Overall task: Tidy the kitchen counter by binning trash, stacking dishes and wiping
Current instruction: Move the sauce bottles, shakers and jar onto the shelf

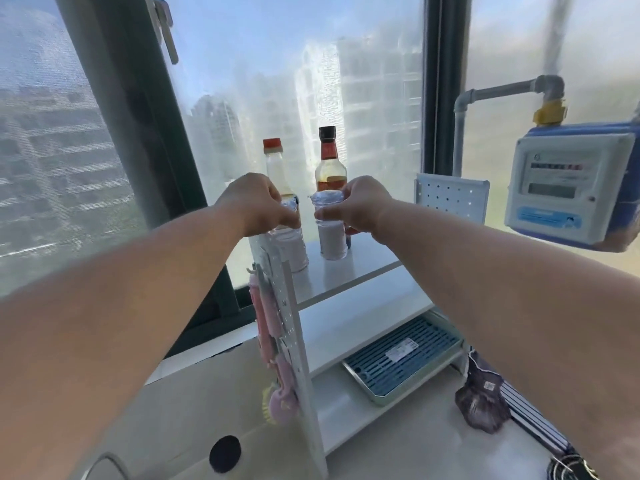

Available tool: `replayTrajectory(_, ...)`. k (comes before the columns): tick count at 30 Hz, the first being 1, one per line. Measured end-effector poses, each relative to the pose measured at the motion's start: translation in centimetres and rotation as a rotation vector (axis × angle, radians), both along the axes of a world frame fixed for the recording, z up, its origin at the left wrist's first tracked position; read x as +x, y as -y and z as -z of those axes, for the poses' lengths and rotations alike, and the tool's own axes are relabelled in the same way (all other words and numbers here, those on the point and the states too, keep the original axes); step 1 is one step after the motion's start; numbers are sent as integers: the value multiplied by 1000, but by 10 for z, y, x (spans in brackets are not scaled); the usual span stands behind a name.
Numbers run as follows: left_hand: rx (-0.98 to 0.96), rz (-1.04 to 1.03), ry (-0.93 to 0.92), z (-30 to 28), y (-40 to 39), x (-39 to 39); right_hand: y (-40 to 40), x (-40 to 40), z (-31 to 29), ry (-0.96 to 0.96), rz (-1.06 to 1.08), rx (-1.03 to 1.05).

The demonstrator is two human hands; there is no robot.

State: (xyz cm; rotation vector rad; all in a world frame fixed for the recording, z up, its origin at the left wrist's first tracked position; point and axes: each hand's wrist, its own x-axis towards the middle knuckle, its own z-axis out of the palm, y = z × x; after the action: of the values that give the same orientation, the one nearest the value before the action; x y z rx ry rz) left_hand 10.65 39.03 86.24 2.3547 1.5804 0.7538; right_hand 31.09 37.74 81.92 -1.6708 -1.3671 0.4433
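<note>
Up top, both hands [258, 202] [360, 204] grip jars [332, 230] (bottles [329, 161] just behind).

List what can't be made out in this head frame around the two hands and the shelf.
- Left hand: its fingertips and the lid of the clear plastic jar of white powder under it are hidden.
- Red-capped clear glass bottle: base hidden behind that hand.
- White label on the blue slatted tray: too small to read.
- Grey gas meter: print blurred.

Bright hazy daylight floods through the window [294, 98] beyond the hands, washing out the glass; forearms blur and edges bow outward
</note>
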Motion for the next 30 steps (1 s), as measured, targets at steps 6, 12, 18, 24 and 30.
replayTrajectory(6,-23,-18,-31,12,-9,3,-8,-12,10,81,-6,-37)
replayTrajectory(12,-45,-49,-19,15,-23,-1,-9,-17,16,128,26,-29)
replayTrajectory(18,-14,-74,11,23,-21,-7,-4,-15,22,68,38,-21)
replayTrajectory(24,-36,-12,141,30,-17,-18,14,-25,29,-26,154,179)
replayTrajectory(30,127,91,503,49,19,-53,66,-71,46,-305,264,720)
